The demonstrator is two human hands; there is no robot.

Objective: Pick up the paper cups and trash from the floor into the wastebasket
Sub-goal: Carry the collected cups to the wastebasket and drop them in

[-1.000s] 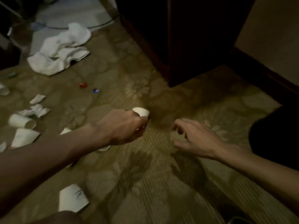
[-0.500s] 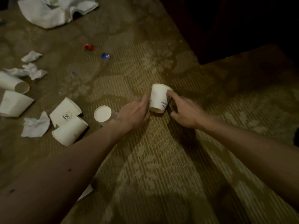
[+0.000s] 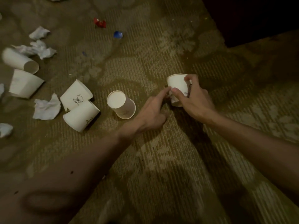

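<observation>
Head: right hand (image 3: 195,101) grips paper cup (image 3: 176,82), left hand (image 3: 152,112) touching

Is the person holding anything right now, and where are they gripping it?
The right hand grips a white paper cup, wrapped around its side wall. The left hand only touches the cup's side with its fingertips.

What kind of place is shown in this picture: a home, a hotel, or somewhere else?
Probably a carpeted indoor room, perhaps a hotel room; I cannot be sure. The floor is patterned carpet, something dark, likely furniture, stands at the upper right, and paper cups and crumpled tissues lie scattered.
</observation>
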